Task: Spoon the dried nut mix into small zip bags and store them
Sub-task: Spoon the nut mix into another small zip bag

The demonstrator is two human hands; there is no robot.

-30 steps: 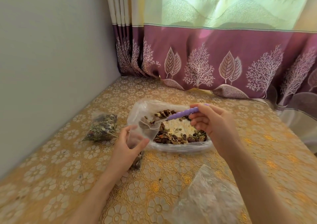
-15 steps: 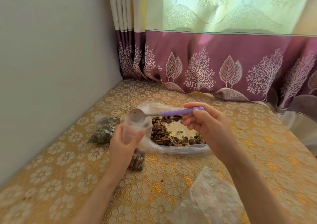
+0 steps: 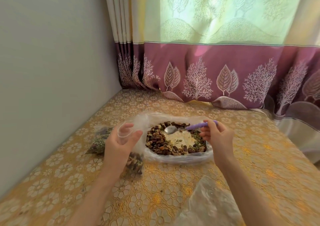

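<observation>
On the gold flowered tablecloth (image 3: 251, 156), the dried nut mix (image 3: 161, 141) lies ringed inside a big clear plastic bag (image 3: 178, 158), its middle scraped nearly bare. One filled zip bag (image 3: 99, 141) rests by the wall, so at least one portion looks done. The left hand (image 3: 119, 144) pinches a small zip bag (image 3: 129, 134) with its mouth held open, nuts already gathered at its bottom. The right hand (image 3: 217, 135) grips the purple-handled spoon (image 3: 187, 128), bowl down in the mix and looking empty. Plenty remains to scoop; this bag awaits more spoonfuls and sealing, and a heap of crumpled clear plastic (image 3: 207, 206) sits nearby.
</observation>
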